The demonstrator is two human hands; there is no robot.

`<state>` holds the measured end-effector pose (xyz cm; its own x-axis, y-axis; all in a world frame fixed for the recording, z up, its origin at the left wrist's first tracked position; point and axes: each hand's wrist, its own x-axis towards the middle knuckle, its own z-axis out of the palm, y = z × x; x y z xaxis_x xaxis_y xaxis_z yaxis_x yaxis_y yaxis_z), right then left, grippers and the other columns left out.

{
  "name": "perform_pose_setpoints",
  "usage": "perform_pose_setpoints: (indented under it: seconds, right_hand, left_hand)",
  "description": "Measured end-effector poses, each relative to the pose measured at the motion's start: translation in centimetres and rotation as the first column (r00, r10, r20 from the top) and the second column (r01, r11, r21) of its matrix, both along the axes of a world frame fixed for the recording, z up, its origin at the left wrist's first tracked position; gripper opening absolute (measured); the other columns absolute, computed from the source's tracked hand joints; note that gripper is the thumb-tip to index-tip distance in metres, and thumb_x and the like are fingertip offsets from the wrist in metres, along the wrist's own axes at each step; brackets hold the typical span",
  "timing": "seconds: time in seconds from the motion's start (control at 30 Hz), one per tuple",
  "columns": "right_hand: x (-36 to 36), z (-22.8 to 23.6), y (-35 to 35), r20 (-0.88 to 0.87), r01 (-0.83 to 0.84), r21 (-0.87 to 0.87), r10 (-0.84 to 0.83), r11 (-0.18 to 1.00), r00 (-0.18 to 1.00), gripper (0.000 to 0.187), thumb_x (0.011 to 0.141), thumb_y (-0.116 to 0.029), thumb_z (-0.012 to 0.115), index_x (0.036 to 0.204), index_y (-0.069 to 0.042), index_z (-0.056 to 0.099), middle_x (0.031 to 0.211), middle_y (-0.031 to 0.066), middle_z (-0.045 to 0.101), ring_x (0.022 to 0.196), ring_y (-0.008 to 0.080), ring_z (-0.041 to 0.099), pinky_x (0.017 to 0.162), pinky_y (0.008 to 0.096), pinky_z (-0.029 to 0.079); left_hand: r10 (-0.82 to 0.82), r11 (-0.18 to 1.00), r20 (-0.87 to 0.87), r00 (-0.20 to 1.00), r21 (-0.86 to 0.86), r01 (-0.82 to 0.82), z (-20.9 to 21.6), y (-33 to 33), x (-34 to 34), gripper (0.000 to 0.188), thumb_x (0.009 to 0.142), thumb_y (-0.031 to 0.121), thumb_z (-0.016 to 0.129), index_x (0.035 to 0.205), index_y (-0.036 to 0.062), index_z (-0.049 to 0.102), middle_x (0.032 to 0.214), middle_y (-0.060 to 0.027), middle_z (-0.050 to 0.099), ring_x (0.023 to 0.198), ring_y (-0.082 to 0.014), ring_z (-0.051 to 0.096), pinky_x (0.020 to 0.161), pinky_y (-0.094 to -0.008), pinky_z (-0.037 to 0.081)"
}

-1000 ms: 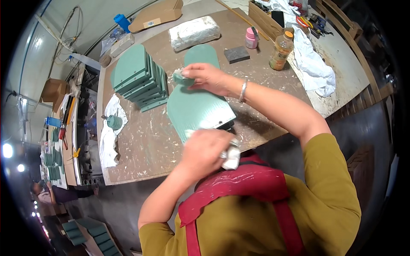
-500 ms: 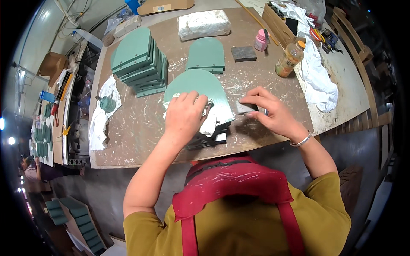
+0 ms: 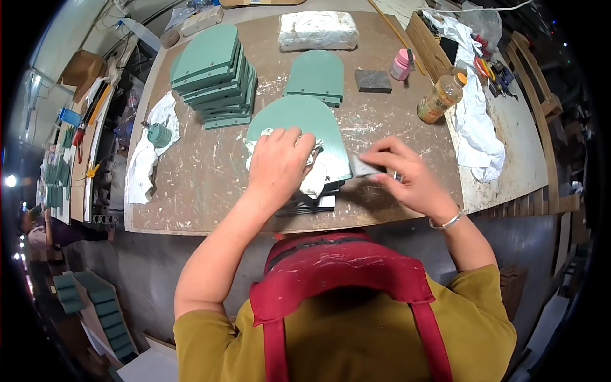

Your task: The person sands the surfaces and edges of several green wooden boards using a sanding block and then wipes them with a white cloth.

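A green round-topped panel (image 3: 296,113) lies near the table's front edge, raised on dark pieces beneath it. My left hand (image 3: 280,162) is closed over a white rag (image 3: 315,180) and presses it on this panel. Just right of the panel's edge, my right hand (image 3: 407,175) pinches a small grey sanding block (image 3: 363,167) between thumb and fingers; the block is slightly blurred. Farther back lie more green panels (image 3: 315,73), and a tall stack of green panels (image 3: 207,54) stands at the left.
A white wrapped bundle (image 3: 318,30), a dark grey block (image 3: 373,81), a pink bottle (image 3: 401,65) and a drink bottle (image 3: 441,99) stand beyond my hands. Left, a green-wrapped spool-like thing (image 3: 159,135) rests on a white cloth (image 3: 145,169). Another white cloth (image 3: 474,134) lies right.
The whole view has shifted slightly. My right hand has brought the grey sanding block a little closer to the panel's right edge. The left hand stays on the rag.
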<state>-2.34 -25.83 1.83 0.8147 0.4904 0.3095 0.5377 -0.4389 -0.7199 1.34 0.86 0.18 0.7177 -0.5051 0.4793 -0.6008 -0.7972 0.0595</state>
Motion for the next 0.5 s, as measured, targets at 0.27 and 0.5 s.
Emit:
perform_pose_setpoints:
  seconds: [0.27, 0.5]
  right_hand:
    - [-0.8, 0.5, -0.9, -0.031, -0.077, -0.141, 0.073, 0.987, 0.997, 0.034, 0.084, -0.004, 0.072, 0.117, -0.005, 0.067, 0.107, 0.0111, 0.059, 0.096, 0.0297, 0.061, 0.083, 0.0369, 0.05]
    - [0.0, 1.2, -1.7, -0.184, -0.187, -0.188, 0.153, 0.964, 0.971, 0.03, 0.084, -0.006, 0.074, 0.113, -0.004, 0.069, 0.101, 0.0102, 0.06, 0.093, 0.028, 0.062, 0.081, 0.0361, 0.051]
  left_hand:
    - [0.014, 1.0, 0.005, 1.0, 0.0, -0.014, -0.1, 0.1, 0.0, 0.019, 0.08, 0.018, 0.075, 0.09, 0.0106, 0.061, 0.085, -0.0057, 0.057, 0.08, -0.0253, 0.059, 0.068, -0.039, 0.045]
    - [0.007, 1.0, -0.021, 1.0, 0.001, -0.007, 0.1, -0.1, -0.2, 0.02, 0.078, 0.017, 0.075, 0.091, 0.0105, 0.061, 0.085, -0.006, 0.057, 0.082, -0.0256, 0.059, 0.071, -0.0392, 0.046]
